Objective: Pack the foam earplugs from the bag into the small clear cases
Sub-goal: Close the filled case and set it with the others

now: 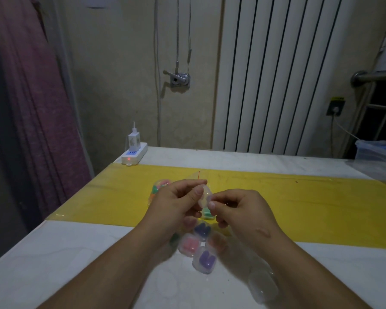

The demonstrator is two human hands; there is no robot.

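View from head height down onto a white tabletop crossed by a yellow mat.

Held up between both hands near the middle, just above the mat: a small clear case. Fingers of the left hand curled, thumb and fingertips pinching the case's left side to steady it. Fingers of the right hand curled as well, thumb and forefinger nipping the right edge, probably to prise the lid open or snap it closed. Cannot tell which, nor whether anything sits inside.

On the mat just beyond the left hand, partly hidden by it: the clear bag, with mixed-colour foam earplugs bunched at its left end. Seemingly kept close for a short reach.

Below the hands, on the near side: a tight cluster of filled cases touching one another, showing green, purple, pink, purple again and a blurred orange. Likely parked there as the finished pile, clear of the bag. Nearer still, just beside the right forearm: faint, empty-looking clear cases, hard to count, apparently waiting stock.

At the far left edge: a white power strip with a red light and a charger plugged in. Behind, a ribbed radiator against the wall.
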